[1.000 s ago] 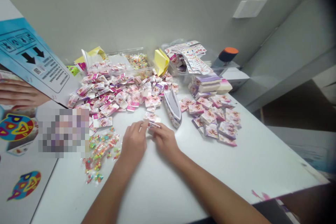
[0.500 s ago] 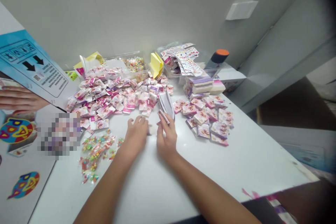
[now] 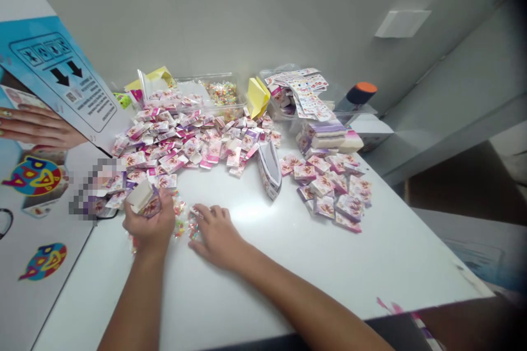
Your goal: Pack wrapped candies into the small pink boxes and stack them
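My left hand is closed around a small printed carton with a white panel facing up. It hovers over the left part of the table, in front of the pile of cartons. My right hand rests on the table just to the right. Its thumb and fingers close around a small clear bag of colourful beads. More bead bags lie between the hands, partly hidden by my left hand. A folded, boat-shaped printed paper piece stands beyond my right hand.
A large heap of small pink-and-white cartons spreads across the back left. More flat cartons lie at right. Behind stand a clear tub of beads, a yellow folded paper, sticker sheets and an orange-topped bottle. A big printed box borders the left.
Both hands have moved left from the table's middle. My left hand now holds a carton, and my right hand has left the boat-shaped paper and reached a bead bag. The view has shifted slightly.
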Available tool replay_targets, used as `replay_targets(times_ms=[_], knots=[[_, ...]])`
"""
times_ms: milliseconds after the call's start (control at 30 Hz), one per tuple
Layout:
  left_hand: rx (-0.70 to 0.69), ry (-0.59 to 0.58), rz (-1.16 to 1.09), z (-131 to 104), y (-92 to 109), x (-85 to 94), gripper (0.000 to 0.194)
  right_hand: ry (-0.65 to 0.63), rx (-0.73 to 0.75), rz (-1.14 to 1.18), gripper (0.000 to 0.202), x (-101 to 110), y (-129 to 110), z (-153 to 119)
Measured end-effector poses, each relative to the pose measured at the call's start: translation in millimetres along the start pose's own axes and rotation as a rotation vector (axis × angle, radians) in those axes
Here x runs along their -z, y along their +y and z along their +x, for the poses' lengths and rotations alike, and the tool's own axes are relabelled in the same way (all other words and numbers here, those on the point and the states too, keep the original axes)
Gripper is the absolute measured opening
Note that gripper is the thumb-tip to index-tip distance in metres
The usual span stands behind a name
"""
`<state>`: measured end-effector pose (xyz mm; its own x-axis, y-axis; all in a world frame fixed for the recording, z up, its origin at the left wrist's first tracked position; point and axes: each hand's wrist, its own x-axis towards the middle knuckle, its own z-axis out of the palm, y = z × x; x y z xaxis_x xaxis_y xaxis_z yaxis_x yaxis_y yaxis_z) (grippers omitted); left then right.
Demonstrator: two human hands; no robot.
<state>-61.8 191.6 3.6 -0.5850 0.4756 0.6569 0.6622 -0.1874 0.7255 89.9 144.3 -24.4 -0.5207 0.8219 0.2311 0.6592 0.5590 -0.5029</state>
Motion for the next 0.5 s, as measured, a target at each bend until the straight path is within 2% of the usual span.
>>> replay_targets(times_ms=[67, 133, 233, 333, 433, 500], knots=[[0.033, -0.052, -0.035, -5.3, -0.6, 1.1, 0.040, 0.014, 0.003, -0.004, 0.031, -9.5, -2.6, 9.8], [0.053, -0.053, -0.038, -6.7, -0.3, 3.4, 0.041, 0.052, -0.013, 0.029, 0.017, -14.1, -2.3, 16.1], [0.064, -0.020, -0.065, -8.0, 1.2, 8.6, 0.041, 0.105, -0.030, 0.114, 0.022, -4.6, 0.7, 16.5], [0.028, -0.069, -0.138, -15.4, 7.9, 12.8, 0.039, 0.157, -0.009, 0.403, 0.026, 21.1, 8.5, 9.2], [0.075, -0.317, -0.253, -25.6, 23.1, 11.8, 0.031, 0.173, -0.066, 0.666, 0.025, 42.8, 24.9, -2.1], [0.173, -0.502, -0.326, -30.9, 34.3, 7.6, 0.024, 0.195, -0.184, 0.851, 0.024, 46.8, 39.5, -10.3]])
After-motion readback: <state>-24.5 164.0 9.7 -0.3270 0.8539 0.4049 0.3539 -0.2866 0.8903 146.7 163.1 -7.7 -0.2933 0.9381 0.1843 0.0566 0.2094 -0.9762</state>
